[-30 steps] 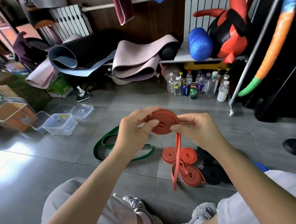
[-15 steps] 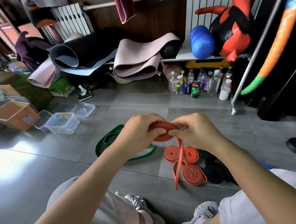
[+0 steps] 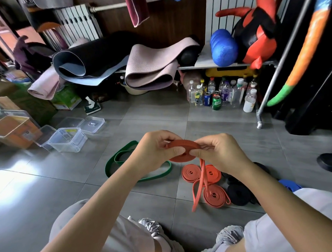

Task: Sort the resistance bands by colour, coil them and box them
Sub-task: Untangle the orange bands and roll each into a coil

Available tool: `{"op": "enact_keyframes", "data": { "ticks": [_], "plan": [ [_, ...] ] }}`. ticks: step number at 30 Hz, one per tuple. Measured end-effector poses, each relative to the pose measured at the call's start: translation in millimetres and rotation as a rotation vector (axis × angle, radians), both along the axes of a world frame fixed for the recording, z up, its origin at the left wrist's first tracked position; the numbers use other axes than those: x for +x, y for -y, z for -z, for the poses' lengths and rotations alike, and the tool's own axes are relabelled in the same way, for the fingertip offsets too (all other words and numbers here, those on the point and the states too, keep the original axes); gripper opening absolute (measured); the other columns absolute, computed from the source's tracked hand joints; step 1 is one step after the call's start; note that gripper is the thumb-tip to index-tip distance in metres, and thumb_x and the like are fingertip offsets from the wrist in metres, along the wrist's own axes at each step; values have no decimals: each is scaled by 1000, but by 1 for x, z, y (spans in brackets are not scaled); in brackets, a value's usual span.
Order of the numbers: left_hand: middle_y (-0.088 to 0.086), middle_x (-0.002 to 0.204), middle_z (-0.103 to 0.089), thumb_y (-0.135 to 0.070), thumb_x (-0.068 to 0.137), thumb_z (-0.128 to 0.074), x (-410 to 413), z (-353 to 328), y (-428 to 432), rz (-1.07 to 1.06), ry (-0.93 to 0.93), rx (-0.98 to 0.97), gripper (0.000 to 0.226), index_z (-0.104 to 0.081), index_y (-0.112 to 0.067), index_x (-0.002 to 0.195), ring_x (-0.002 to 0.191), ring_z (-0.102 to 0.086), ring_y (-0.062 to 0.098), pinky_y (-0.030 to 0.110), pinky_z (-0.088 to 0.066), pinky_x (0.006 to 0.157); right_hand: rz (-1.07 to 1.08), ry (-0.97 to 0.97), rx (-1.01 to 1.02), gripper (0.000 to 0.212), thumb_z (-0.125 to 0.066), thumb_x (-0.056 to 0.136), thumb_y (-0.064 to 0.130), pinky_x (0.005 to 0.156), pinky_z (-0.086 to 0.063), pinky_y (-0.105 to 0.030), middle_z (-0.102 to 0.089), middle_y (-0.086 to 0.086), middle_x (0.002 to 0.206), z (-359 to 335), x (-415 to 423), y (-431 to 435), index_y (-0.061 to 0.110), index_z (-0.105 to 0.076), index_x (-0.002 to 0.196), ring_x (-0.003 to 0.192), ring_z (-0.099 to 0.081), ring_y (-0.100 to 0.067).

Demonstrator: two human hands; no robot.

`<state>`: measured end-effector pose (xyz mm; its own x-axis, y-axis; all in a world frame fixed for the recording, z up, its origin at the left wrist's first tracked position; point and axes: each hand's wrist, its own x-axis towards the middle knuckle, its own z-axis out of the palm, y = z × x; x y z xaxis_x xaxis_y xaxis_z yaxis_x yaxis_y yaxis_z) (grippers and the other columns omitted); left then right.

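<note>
Left hand (image 3: 154, 152) and right hand (image 3: 220, 154) both pinching half-wound orange coil (image 3: 180, 159) above floor (image 3: 50, 186), tail (image 3: 198, 188) hanging loose | done: three finished orange coils (image 3: 191, 172), black coils (image 3: 239, 195) laid on floor | outstanding: green band (image 3: 113, 163) uncoiled, no bands seen in clear boxes (image 3: 68, 142) | judged roughly midway, boxing not begun

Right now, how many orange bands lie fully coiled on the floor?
3. Left coil and right coil lie side by side; near coil nearer the person. A fourth band is held half coiled. The right arm may hide others.
</note>
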<state>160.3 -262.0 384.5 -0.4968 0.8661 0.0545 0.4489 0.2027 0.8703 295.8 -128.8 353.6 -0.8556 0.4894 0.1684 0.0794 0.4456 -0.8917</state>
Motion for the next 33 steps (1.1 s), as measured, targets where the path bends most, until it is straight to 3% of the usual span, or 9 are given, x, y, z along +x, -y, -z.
{"op": "enact_keyframes", "data": {
  "ticks": [6, 8, 11, 13, 20, 23, 27, 30, 33],
  "plan": [
    [-15, 69, -67, -7, 82, -69, -1, -3, 1, -59, -72, -1, 20, -68, -27, 82, 55, -58, -4, 11, -42, 55, -10, -14, -37, 24, -77, 74, 11, 74, -57, -27, -73, 13, 76, -4, -4, -3, 33, -72, 83, 72, -69, -4],
    [-19, 80, -67, -12, 83, -69, 1, -2, 2, -41, -197, -50, 19, -68, -28, 93, 67, -62, -3, 18, -48, 64, -24, 4, -34, 26, -77, 75, 11, 75, -58, -29, -73, 13, 76, -3, -5, -4, 36, -71, 80, 72, -69, -5],
    [-13, 111, -63, -17, 85, -64, 6, -3, 4, 73, -576, -144, 42, -57, -32, 123, 96, -61, 10, 30, -49, 84, -49, 54, -38, 26, -77, 75, 13, 78, -57, -30, -72, 15, 74, -1, -7, -6, 37, -69, 78, 73, -69, -4],
    [-11, 106, -64, -15, 83, -57, 7, -3, 3, 145, -673, -103, 42, -59, -34, 121, 93, -59, 12, 31, -49, 82, -61, 41, -68, 27, -78, 73, 11, 77, -56, -29, -72, 14, 73, -1, -9, -6, 36, -70, 78, 72, -69, -4],
    [-35, 86, -64, -3, 80, -69, -5, 0, 4, -85, -249, 93, 51, -63, -52, 95, 83, -61, -1, 22, -50, 87, -10, -100, -218, 29, -78, 69, 4, 72, -52, -16, -73, 16, 76, 2, -5, -7, 30, -70, 81, 75, -70, -4],
    [-23, 91, -70, 4, 78, -70, -5, 3, 3, -122, -77, 241, 56, -69, -50, 90, 90, -68, 9, 36, -53, 89, -12, -187, -263, 30, -76, 70, 2, 74, -54, -17, -73, 15, 77, 1, -5, -5, 29, -70, 83, 79, -70, -7],
    [-7, 90, -73, 11, 78, -65, -3, 7, 4, -148, 166, 361, 42, -69, -26, 97, 91, -69, 25, 52, -54, 84, -2, -241, -289, 27, -74, 71, 5, 71, -53, -16, -73, 16, 77, -2, -8, -4, 27, -69, 86, 78, -70, -5],
    [-15, 96, -67, 5, 80, -67, -5, 5, 5, -72, -39, 228, 46, -60, -36, 101, 93, -66, 15, 46, -56, 83, -24, -184, -243, 27, -75, 73, 5, 71, -55, -20, -73, 13, 76, -2, -10, -6, 29, -70, 84, 76, -71, -9],
    [-17, 108, -57, -12, 85, -64, -8, 3, 6, 92, -550, 34, 51, -49, -47, 118, 97, -57, 6, 28, -51, 86, -64, -101, -134, 31, -74, 76, 5, 76, -56, -23, -72, 16, 76, 0, -11, -6, 35, -70, 83, 77, -70, -7]
  ]
}}
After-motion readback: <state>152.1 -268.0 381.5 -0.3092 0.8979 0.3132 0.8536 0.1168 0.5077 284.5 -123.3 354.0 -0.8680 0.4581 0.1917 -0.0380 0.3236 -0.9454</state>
